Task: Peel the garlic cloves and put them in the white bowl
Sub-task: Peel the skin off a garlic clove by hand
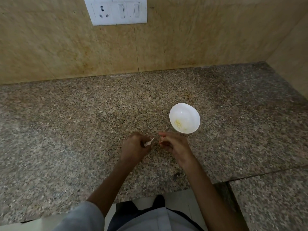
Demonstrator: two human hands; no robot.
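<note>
Garlic scrap (pixel 148 143), whitish, papery, pinched in left hand (pixel 135 146); right hand (pixel 173 145) curled, contents unclear. Strip skin fully, then use round white bowl (pixel 182 110).

This looks like a home kitchen. A speckled brown-and-grey granite countertop (pixel 83 122) spreads under and around the left hand (pixel 135 147) and right hand (pixel 175 145). Beyond them rises a backsplash of beige marbled stone tiles (pixel 66 47), carrying a white plastic switch plate with a three-pin socket and two rocker switches (pixel 116 10). Just past the right hand's fingertips stands a small round white bowl (pixel 183 110) holding pale peeled garlic cloves (pixel 179 125).
</note>
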